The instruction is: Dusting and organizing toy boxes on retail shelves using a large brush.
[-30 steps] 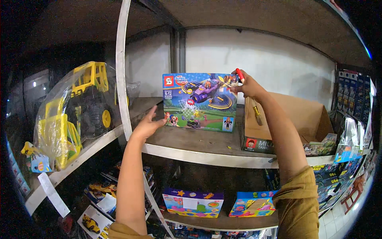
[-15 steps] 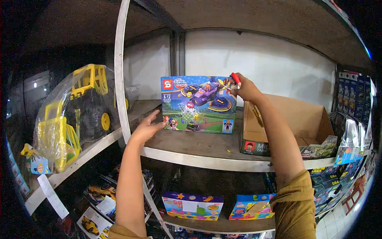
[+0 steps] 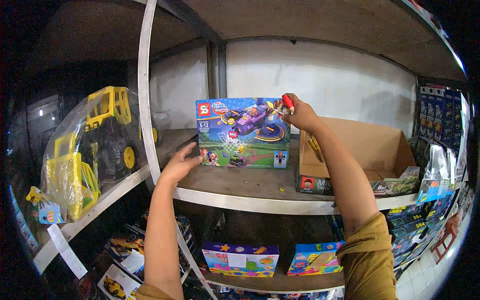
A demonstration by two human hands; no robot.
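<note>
A toy building-set box (image 3: 243,134), blue and green with a purple flying vehicle pictured on it, stands upright on the shelf, its front towards me. My left hand (image 3: 181,164) has its fingers spread, and the fingertips touch or nearly touch the box's lower left edge. At the upper right corner of the box is my right hand (image 3: 303,116), closed around a short red pen-like thing (image 3: 288,103). Its fingertips meet the box edge there; whether they grip it I cannot tell. A gold-coloured band (image 3: 315,147) hangs at my right wrist.
Right of the box sits an open cardboard carton (image 3: 357,147). A yellow toy truck (image 3: 109,107) wrapped in clear plastic stands beyond the white shelf post (image 3: 144,65). Below the shelf edge (image 3: 250,201) are two colourful boxes, one purple-topped (image 3: 240,260), the other blue (image 3: 315,257).
The whole view has shifted slightly, so the shelf, box and hands appear a little further left. Against the shelf, the box and both hands look nearly unmoved.
</note>
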